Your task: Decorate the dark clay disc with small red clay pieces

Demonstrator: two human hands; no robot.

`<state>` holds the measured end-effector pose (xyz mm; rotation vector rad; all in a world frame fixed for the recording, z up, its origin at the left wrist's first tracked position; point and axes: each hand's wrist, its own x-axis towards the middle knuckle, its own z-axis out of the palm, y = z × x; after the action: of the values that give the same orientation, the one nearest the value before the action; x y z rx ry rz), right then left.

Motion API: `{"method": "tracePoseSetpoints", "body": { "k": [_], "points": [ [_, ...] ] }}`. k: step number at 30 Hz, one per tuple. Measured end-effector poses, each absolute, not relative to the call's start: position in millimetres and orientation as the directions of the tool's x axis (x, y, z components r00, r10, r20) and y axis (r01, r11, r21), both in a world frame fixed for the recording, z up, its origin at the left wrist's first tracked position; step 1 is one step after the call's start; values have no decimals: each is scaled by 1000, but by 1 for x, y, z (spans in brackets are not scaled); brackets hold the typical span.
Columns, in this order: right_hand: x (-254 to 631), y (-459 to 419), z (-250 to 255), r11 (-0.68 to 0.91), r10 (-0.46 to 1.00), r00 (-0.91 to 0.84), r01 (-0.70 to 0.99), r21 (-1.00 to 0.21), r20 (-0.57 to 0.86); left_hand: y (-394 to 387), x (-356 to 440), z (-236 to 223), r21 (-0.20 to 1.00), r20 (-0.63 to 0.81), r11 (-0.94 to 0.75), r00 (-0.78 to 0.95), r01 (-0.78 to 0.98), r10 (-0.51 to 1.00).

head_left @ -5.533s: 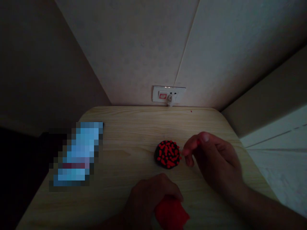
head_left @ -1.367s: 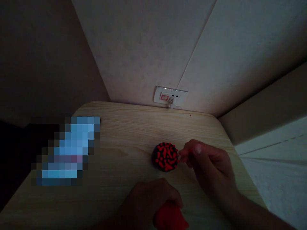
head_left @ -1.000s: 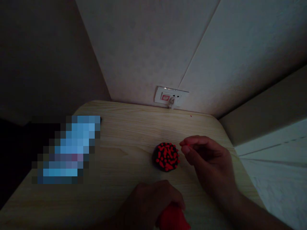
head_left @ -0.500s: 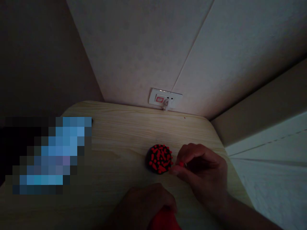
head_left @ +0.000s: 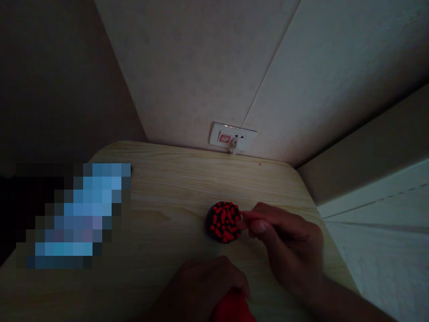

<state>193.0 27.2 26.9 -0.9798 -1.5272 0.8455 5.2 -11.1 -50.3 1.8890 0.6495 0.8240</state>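
A round black lump (head_left: 219, 223), covered on top with small red dots and short red strips that look like modelling clay, sits on the wooden tabletop. My right hand (head_left: 291, 246) reaches in from the right, its thumb and fingers drawn together. One fingertip touches the lump's right side; what is between the fingers, if anything, cannot be made out. Nearer to me, my left hand (head_left: 208, 286) is closed around a bigger piece of red clay (head_left: 233, 306), which shows partly below the fingers.
The light wood tabletop (head_left: 167, 179) meets a wall with a socket plate (head_left: 233, 136) holding a plug. A blurred-out blue patch (head_left: 83, 210) covers something at the left. A tiny red speck (head_left: 260, 164) lies near the back edge. A pale panel stands at the right.
My right thumb and finger held a small red bit beside the lump; now the fingers have closed up and a fingertip meets the lump's right side. My left hand looks unchanged.
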Motion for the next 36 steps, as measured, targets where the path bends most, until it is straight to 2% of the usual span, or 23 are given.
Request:
{"method": "tracePoseSetpoints", "body": {
  "k": [8, 16, 22, 31, 36],
  "points": [
    [193, 25, 22, 424, 903, -94, 28, -905, 420, -13, 7, -55, 894, 295, -440, 622, 89, 725],
    [195, 25, 22, 448, 886, -154, 40, -893, 437, -13, 7, -54, 907, 277, -412, 612, 89, 741],
    [194, 25, 23, 414, 909, -124, 151, -898, 398, -12, 6, -49, 910, 263, -404, 631, 88, 730],
    [193, 35, 22, 278, 956, -90, -35, -960, 280, -11, 8, -51, 900, 298, -428, 610, 75, 734],
    [194, 35, 21, 235, 970, -57, -40, -971, 237, -11, 7, -49, 892, 330, -447, 591, 59, 736]
  ]
}}
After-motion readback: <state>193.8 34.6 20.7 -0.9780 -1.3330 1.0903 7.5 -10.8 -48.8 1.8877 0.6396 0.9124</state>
